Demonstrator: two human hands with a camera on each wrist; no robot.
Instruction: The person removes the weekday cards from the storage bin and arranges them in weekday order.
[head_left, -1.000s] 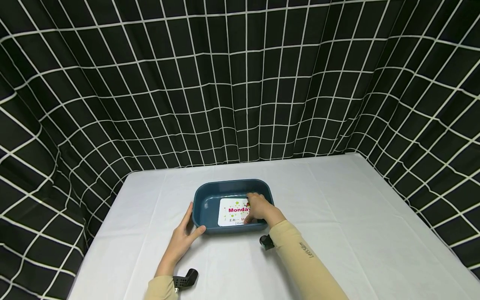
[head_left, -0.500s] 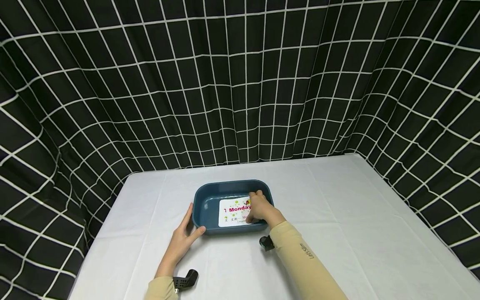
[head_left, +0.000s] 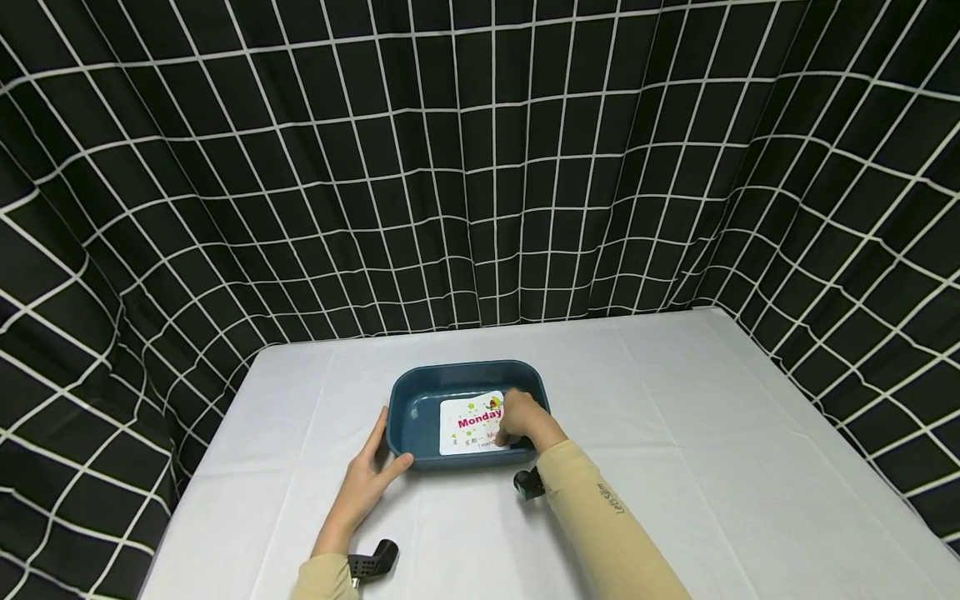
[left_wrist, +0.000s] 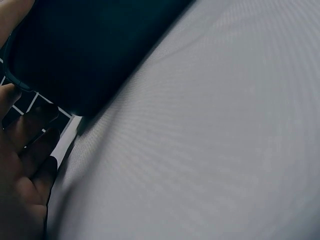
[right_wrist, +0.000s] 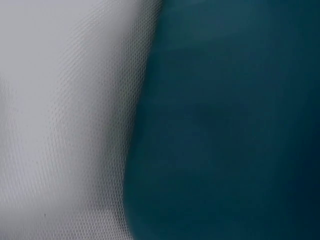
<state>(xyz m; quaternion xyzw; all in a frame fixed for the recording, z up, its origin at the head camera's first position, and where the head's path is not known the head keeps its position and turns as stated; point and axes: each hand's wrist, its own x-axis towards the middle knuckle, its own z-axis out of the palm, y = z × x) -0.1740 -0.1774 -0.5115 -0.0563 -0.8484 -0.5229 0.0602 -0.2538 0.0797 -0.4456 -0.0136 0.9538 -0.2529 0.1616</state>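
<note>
A dark teal plastic box with rounded corners stands on the white-covered table. Inside it lies a white card printed "Monday" in pink, with small green stars and Chinese characters. A doubled character at its left shows another card under it. My right hand reaches into the box's right end and pinches the card's right side, which tilts up; its fingertips are partly hidden. My left hand rests at the box's left front corner, thumb on the front rim, fingers extended along the left end. Only the box's outer wall fills the right wrist view.
A white cloth covers the table. Behind and at both sides hangs a black curtain with a white grid. Dark wrist cameras are strapped to both wrists, the left one close over the cloth.
The right hand's fingers have drawn in on the card, and its right side has risen so the print slants. The card beneath shows at the left. The left hand and box stay put.
</note>
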